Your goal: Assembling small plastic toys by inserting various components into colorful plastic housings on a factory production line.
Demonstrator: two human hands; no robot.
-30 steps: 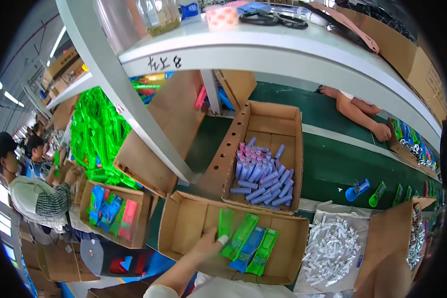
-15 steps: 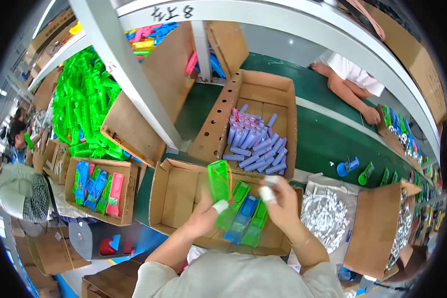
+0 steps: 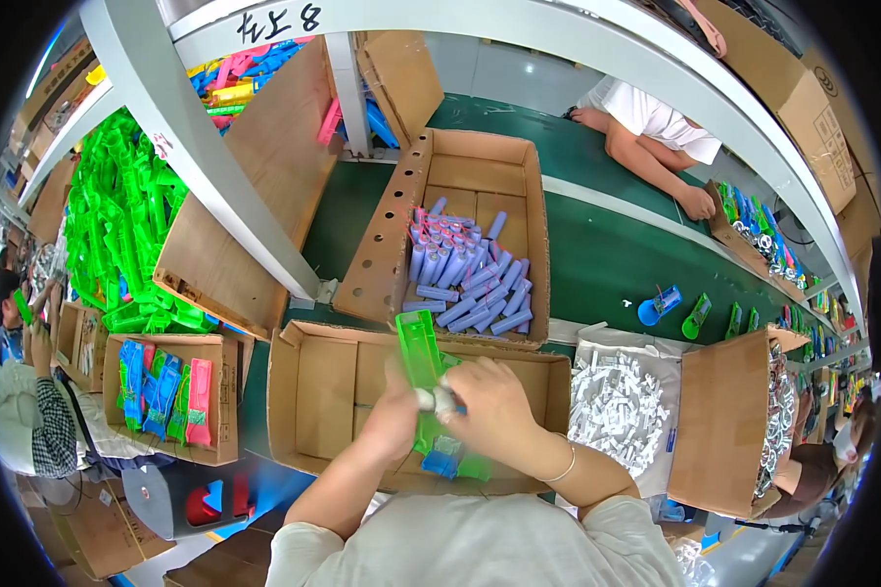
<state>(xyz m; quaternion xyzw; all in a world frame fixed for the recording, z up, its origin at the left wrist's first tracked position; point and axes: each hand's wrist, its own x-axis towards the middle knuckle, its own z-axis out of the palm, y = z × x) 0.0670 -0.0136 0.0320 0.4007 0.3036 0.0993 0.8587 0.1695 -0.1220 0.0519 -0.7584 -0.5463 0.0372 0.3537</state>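
Upright in my left hand [image 3: 392, 416] is a green translucent plastic casing [image 3: 418, 344], shaped like a small flashlight body. The left fingers are wrapped round its lower part. My right hand [image 3: 491, 403] is closed against the casing, its fingertips meeting the left thumb; whatever they pinch is hidden. White covers wrap some fingertips. Both hands are above a shallow cardboard box [image 3: 305, 389]. Beneath them lie a blue casing [image 3: 440, 463] and a green casing [image 3: 475, 468], partly covered by my hands and arms.
Behind stands a carton [image 3: 541, 235] of purple cylindrical cells [image 3: 480, 284] with red wires. White small parts [image 3: 617, 411] lie at right beside a cardboard bin [image 3: 719, 416]. Left are a box of coloured casings [image 3: 166, 396] and a green heap [image 3: 122, 215]. Across the belt rests another person's arm [image 3: 646, 166].
My right hand has moved left and down from beside the box's middle to the casing in my left hand. The whole view has shifted slightly.
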